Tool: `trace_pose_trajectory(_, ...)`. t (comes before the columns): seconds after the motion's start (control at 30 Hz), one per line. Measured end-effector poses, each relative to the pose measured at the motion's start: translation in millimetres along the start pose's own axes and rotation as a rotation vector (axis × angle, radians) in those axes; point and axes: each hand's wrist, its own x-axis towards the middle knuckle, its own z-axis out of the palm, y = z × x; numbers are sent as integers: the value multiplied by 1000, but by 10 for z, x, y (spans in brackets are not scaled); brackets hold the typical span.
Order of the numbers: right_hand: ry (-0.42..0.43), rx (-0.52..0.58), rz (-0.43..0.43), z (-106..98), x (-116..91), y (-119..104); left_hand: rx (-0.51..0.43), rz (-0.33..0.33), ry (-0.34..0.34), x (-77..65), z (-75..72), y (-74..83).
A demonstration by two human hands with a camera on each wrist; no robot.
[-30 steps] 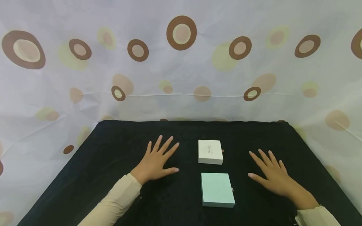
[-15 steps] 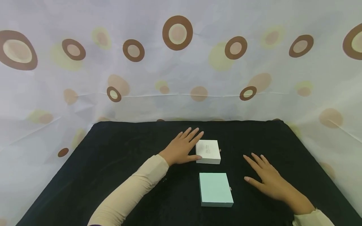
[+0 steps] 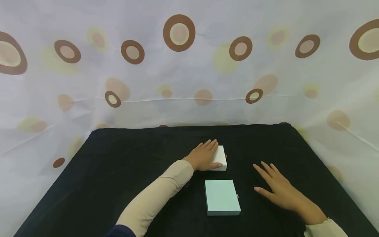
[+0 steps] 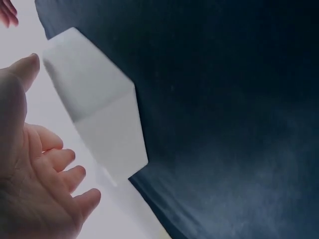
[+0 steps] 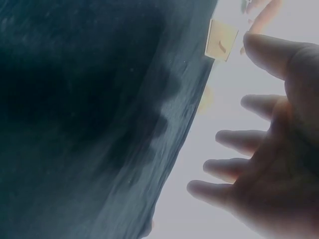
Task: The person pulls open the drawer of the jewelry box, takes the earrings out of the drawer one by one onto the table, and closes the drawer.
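Note:
My left hand spreads over the white box, hiding most of its lid. Its thumb lies across the box's near edge in the head view. The left wrist view shows the white box just off the thumb, with the fingers slightly bent and not wrapped round it. Nearer the front lies a pale green box with a small tab on its right side. My right hand hovers to the right of both boxes, fingers spread and holding nothing. In the right wrist view the white box shows its small ribbon tab.
A black cloth covers the table. Behind and around it hangs a pale curtain printed with brown, beige and yellow circles.
My left hand has moved right from the bare cloth to over the white box. My right hand stays beside the boxes, nearly still. The head view has turned slightly right.

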Motion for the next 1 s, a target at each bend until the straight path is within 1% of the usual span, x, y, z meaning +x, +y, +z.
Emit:
trace_pose_trajectory(0.1,-3,5,-2,-2,-5,3,-8,-11,-18,22,15,23)
trace_pose_trajectory(0.2,-3,8,-6,-6,-5,6,-27,-13,-19,30,20,28)
trace_pose_trajectory(0.4,2,-11,-6,-5,-9,19,-66,5,-3,25,23,24)
trace_pose_trajectory(0.63,-5,-12,19,-11,-25,7,-107,10,6,24,50,16)
trace_pose_trajectory(0.9,14,-25,15,-3,-40,9,-112,19,34,23,77,9)
trace_pose_trajectory(1.0,7,-19,18,1,-39,11,-113,21,44,19,82,10)
